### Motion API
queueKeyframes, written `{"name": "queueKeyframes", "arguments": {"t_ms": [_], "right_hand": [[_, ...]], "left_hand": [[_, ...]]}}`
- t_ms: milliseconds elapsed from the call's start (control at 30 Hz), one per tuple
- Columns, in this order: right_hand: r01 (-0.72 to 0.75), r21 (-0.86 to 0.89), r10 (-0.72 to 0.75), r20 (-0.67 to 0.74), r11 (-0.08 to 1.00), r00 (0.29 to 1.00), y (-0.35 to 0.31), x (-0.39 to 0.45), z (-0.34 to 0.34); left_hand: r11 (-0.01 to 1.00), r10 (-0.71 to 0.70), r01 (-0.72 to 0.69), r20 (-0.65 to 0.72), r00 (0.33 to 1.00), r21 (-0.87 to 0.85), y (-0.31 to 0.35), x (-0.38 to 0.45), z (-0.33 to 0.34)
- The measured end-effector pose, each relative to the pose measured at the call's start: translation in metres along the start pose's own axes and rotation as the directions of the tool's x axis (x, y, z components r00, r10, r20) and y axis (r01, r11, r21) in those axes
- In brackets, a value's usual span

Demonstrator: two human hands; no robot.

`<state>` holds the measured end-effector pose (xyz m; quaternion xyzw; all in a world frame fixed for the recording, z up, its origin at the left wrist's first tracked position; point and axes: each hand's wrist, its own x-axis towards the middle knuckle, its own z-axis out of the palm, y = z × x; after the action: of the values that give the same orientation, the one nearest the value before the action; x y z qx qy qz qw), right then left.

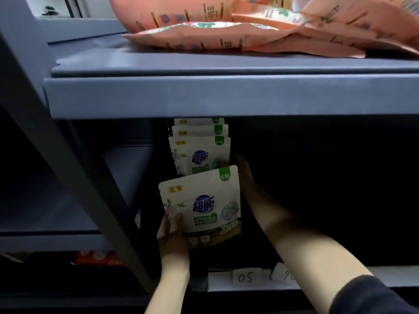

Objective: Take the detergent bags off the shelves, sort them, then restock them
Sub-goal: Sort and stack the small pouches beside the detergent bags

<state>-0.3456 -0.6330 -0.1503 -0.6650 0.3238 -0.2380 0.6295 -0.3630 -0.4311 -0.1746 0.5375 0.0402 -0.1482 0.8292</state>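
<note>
A white detergent bag [201, 205] with a green corner tab and blue logo stands upright at the front of a row on the dark lower shelf. My left hand [172, 234] grips its lower left corner, thumb on the front. Behind it stand several matching white bags [200, 152] in a line going back. My right hand [243, 171] reaches past the front bag's right edge; its fingers are hidden in shadow behind the bag. Pink detergent bags [204, 35] lie flat in a pile on the upper shelf.
The grey upper shelf [204, 96] juts out overhead. A slanted grey post [74, 173] crosses the left side. Paper labels [246, 277] marked 05 sit on the lower shelf's front edge. Red packs [97, 257] show at lower left. The lower shelf to the right is dark.
</note>
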Motion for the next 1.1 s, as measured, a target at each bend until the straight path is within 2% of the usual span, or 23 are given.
{"name": "queueKeyframes", "arguments": {"t_ms": [67,200,267,333,433,567,733,833,900,1100], "right_hand": [[0.013,-0.140,-0.021,-0.055,0.990,0.998,0.001,-0.001,-0.009],[-0.034,-0.026,0.031,-0.119,0.999,0.992,0.011,-0.022,-0.031],[-0.086,0.070,0.090,-0.057,0.994,0.994,0.016,-0.033,-0.035],[-0.092,0.128,0.082,0.078,0.988,0.994,0.020,-0.042,-0.035],[-0.027,0.012,0.023,0.244,1.000,0.969,0.032,-0.044,-0.028],[0.005,-0.047,0.001,0.143,0.999,0.990,0.035,-0.034,-0.018],[0.020,-0.031,-0.018,0.064,0.999,0.998,0.026,-0.020,-0.001],[0.043,-0.140,-0.041,0.012,0.989,0.999,0.021,-0.016,0.002],[0.020,-0.213,-0.026,-0.026,0.977,0.999,0.022,-0.016,0.000],[-0.044,-0.257,0.028,-0.064,0.965,0.998,0.015,-0.019,-0.014]], "left_hand": [[1.000,-0.010,0.010,0.034,0.999,0.008,0.002,0.006,0.003],[0.999,0.038,-0.039,0.086,0.996,0.009,0.014,0.022,0.020],[0.997,0.065,-0.069,0.088,0.994,0.038,0.018,0.032,0.033],[0.995,0.077,-0.081,0.085,0.993,0.050,0.018,0.042,0.045],[0.998,0.007,-0.011,0.072,0.997,0.065,0.014,0.054,0.054],[0.988,-0.061,0.051,0.066,0.996,0.144,0.010,0.075,0.054],[0.971,0.022,-0.055,0.141,0.990,0.234,0.014,0.087,0.055],[0.968,0.042,-0.080,0.161,0.986,0.238,0.012,0.091,0.059],[0.967,0.024,-0.067,0.175,0.984,0.246,0.008,0.091,0.061],[0.946,0.013,-0.059,0.144,0.989,0.319,0.007,0.091,0.057]]}}
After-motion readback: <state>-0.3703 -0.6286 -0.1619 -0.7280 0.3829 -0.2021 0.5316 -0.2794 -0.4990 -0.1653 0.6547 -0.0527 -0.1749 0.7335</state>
